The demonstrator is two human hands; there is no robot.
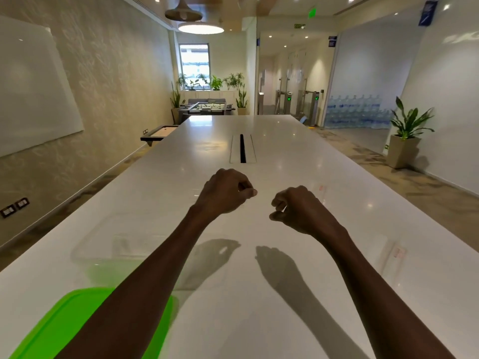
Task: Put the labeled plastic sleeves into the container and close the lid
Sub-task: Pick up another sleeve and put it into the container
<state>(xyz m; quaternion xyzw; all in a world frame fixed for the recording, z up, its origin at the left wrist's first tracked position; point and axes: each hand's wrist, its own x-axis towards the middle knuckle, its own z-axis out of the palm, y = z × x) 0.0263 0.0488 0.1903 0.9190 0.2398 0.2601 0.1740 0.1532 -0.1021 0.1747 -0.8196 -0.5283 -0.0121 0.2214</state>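
A clear plastic container [103,244] stands on the white table [259,294] at the left, open on top. Its green lid [51,327] lies flat in front of it, partly under my left forearm. One clear sleeve with a reddish label [396,252] lies at the right. A second faint reddish label [321,188] shows just beyond my right hand. My left hand [225,190] hovers over the table's middle, fingers curled shut with nothing visible in them. My right hand [298,208] hovers beside it, also loosely curled and holding nothing that I can see.
A cable slot [242,148] runs down the table's centre beyond my hands. A whiteboard [31,89] hangs on the left wall. A potted plant [407,136] stands on the floor at the right. The table's left edge runs close to the container.
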